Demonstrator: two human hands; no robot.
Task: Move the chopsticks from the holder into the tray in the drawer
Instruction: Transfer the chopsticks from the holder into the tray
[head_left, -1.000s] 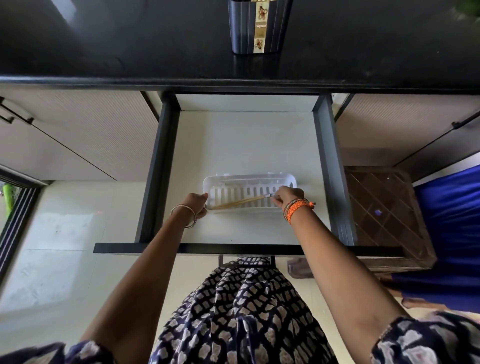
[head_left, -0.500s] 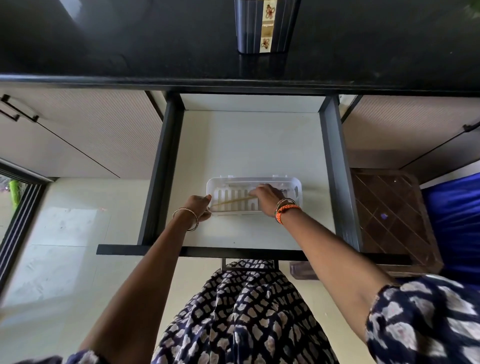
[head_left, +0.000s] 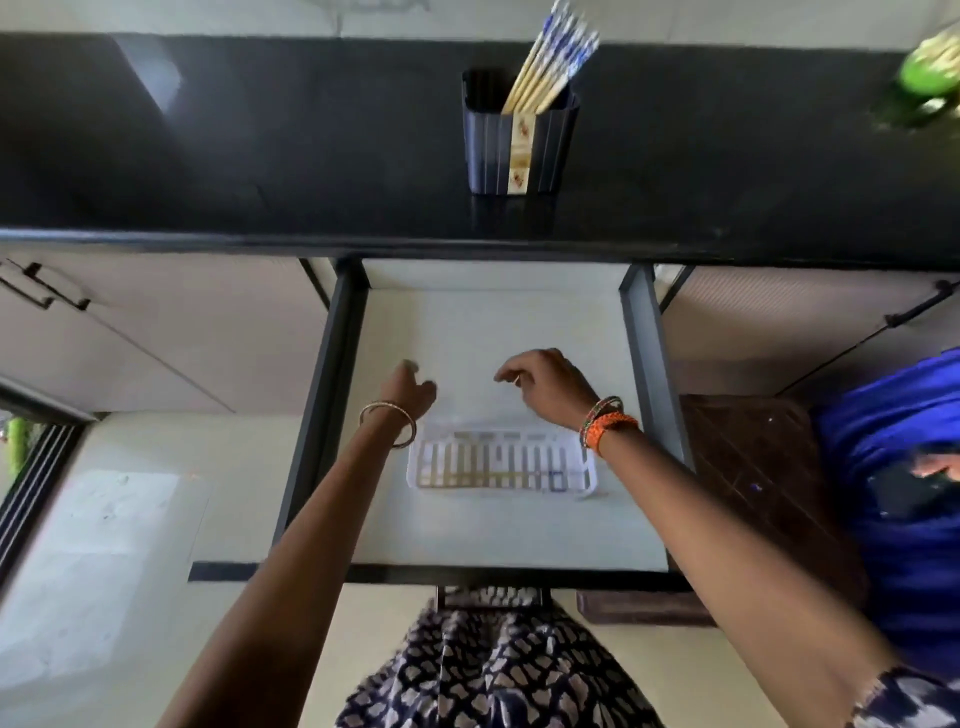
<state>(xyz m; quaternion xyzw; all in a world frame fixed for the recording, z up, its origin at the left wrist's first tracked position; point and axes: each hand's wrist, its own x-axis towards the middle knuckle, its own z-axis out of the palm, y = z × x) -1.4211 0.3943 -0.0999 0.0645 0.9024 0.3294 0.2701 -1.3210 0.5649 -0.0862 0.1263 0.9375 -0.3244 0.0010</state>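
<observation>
A dark ribbed holder (head_left: 521, 145) stands on the black countertop (head_left: 260, 156) with several blue-and-wood chopsticks (head_left: 551, 57) leaning out to the right. Below it the drawer (head_left: 493, 332) is pulled out. A white slotted tray (head_left: 501, 460) lies on the drawer floor with a wooden chopstick (head_left: 488, 478) flat along its near side. My left hand (head_left: 410, 387) hovers above the tray's far left corner, fingers loosely apart, holding nothing. My right hand (head_left: 545, 384) hovers above the tray's far edge, fingers curled apart and empty. The picture is blurred by motion.
Black drawer sides (head_left: 641, 364) flank the tray. Closed cabinet doors (head_left: 156, 338) lie to the left and right. A green item (head_left: 930, 73) sits at the counter's far right. A brown lattice box (head_left: 748, 467) and blue cloth (head_left: 893, 467) are on the right.
Both hands have let go of the chopstick and lifted away from the tray toward the counter. The chopstick lies in the tray. The view has tilted up, showing the holder's chopsticks.
</observation>
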